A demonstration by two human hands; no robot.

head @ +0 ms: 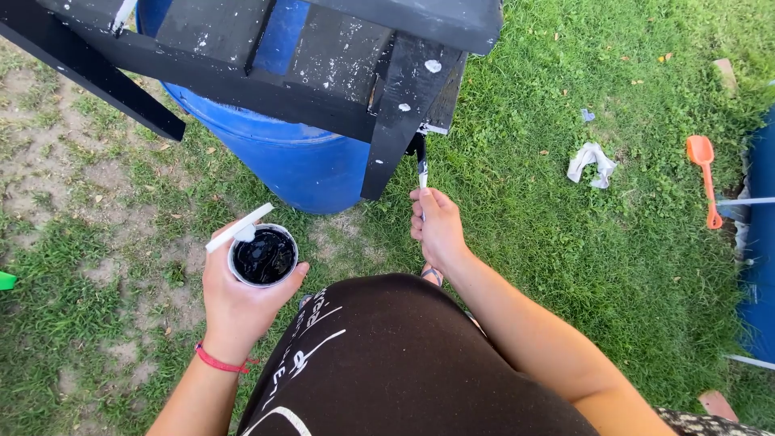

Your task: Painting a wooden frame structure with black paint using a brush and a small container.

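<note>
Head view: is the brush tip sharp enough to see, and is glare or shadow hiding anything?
Head view: sharp overall, even daylight; paintbrush tip dark against the black wooden frame, hard to separate; black paint in the cup shows small glints; edges bend slightly from the wide lens.

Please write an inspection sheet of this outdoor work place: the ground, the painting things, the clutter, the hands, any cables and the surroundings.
Surface: grass with bare dirt patches at the left.
Job's things: black-painted wooden frame with white flecks, resting on a blue barrel; cup of black paint with a white stick across its rim; paintbrush touching the frame's lower corner.
Clutter: crumpled white rag and orange toy shovel on the grass; a green object at the left edge, kind unclear.
Hands: left hand holds the cup, red band at the wrist; right hand grips the paintbrush handle.
Cables: nothing seen.
Surroundings: blue object at the right edge, partly cut off.
</note>
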